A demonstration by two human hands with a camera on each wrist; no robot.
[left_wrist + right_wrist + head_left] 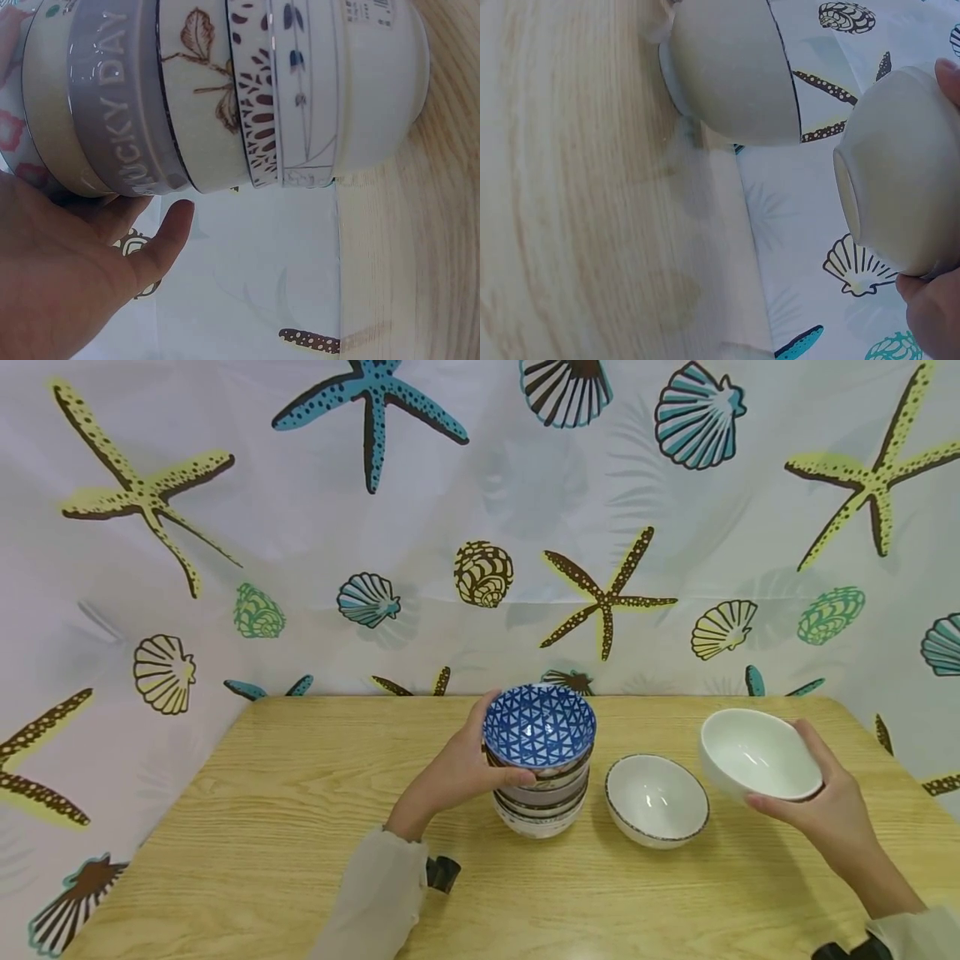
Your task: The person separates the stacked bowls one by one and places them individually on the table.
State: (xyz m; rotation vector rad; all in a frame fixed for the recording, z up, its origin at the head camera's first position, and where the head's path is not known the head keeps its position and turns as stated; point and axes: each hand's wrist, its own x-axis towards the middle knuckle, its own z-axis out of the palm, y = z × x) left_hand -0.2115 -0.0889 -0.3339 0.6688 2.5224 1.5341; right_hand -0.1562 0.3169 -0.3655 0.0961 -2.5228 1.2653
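Note:
A stack of several bowls [540, 814] stands on the table, topped by a blue bowl with white triangles [538, 727]. My left hand [468, 760] grips the upper part of this stack, thumb at the front and fingers round the left side. In the left wrist view, a grey "LUCKY DAY" bowl [116, 90] and a leaf-patterned bowl [199, 97] show below the top ones. At the right, my right hand [836, 802] holds a plain white bowl [757, 756] in the air, tilted. Between them, a white bowl with a dark speckled rim [656, 802] sits upright on the table.
The light wooden table [300, 793] reaches back to a hanging white cloth [420, 535] printed with starfish and shells. The speckled-rim bowl stands close to the right side of the stack.

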